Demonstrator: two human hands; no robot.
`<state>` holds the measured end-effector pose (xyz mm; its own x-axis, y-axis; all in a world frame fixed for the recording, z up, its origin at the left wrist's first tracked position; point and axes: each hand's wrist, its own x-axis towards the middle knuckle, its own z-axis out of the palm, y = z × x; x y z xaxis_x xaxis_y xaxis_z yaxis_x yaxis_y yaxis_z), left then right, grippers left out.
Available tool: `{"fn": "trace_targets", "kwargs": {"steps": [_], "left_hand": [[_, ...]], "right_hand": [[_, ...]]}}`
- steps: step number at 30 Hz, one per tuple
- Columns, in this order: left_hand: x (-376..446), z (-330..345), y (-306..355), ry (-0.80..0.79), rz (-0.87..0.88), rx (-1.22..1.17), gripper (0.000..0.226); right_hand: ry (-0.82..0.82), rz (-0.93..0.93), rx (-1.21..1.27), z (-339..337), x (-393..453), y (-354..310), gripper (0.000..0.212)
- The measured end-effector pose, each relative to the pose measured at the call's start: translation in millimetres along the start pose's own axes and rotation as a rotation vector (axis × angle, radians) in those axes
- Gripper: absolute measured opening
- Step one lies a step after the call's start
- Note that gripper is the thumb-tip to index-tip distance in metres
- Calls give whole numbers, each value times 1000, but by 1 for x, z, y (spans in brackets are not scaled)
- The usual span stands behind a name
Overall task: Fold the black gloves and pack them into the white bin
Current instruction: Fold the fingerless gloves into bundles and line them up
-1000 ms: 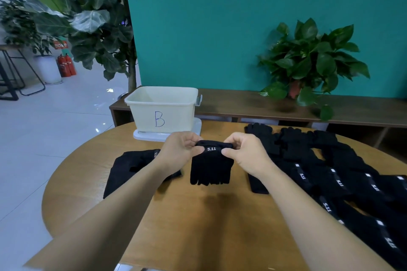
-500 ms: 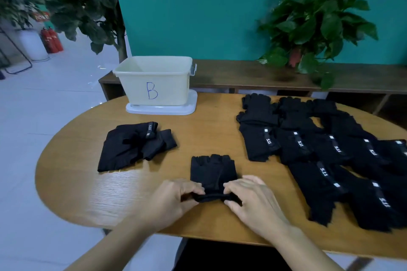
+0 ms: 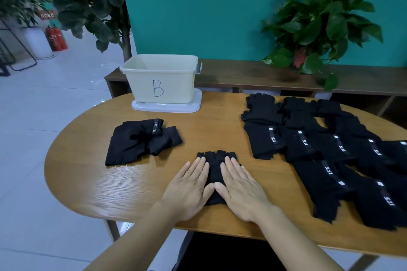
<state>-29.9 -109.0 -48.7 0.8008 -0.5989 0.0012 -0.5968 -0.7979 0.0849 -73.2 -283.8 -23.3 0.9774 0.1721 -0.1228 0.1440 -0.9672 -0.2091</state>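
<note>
A black fingerless glove [image 3: 215, 167] lies flat near the table's front edge, finger ends pointing away from me. My left hand [image 3: 189, 189] presses on its left side with straight fingers. My right hand [image 3: 241, 187] lies flat on its right side, and the two thumbs meet over the glove's middle. A folded black glove pile [image 3: 141, 139] rests to the left. Several unfolded black gloves [image 3: 326, 149] with white labels are spread over the right of the table. The white bin [image 3: 161, 79] marked "B" stands at the far side on its lid.
The wooden oval table [image 3: 110, 182] ends just under my wrists. A low wooden shelf [image 3: 253, 72] with a potted plant [image 3: 317, 26] runs behind it against a teal wall. A large leafy plant [image 3: 88, 2] stands far left.
The glove was held up in both hands, then laid on the table. Both hands let go of its near edge and now lie flat on top of it.
</note>
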Motion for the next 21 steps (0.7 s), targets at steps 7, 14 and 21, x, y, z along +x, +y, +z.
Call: {"fn": "trace_targets", "kwargs": {"steps": [7,14,21], "left_hand": [[0,-14,-4,-72,0,-39,70],[-3,-55,-59,329,-175,-469,37],[35,-92,-142,410,-343,-487,21]], "right_hand": [[-64,28,-10,-9,3,-6,104],[289,20,46,-48,31,-36,44],[225,150,247,-54,110,-70,36]]}}
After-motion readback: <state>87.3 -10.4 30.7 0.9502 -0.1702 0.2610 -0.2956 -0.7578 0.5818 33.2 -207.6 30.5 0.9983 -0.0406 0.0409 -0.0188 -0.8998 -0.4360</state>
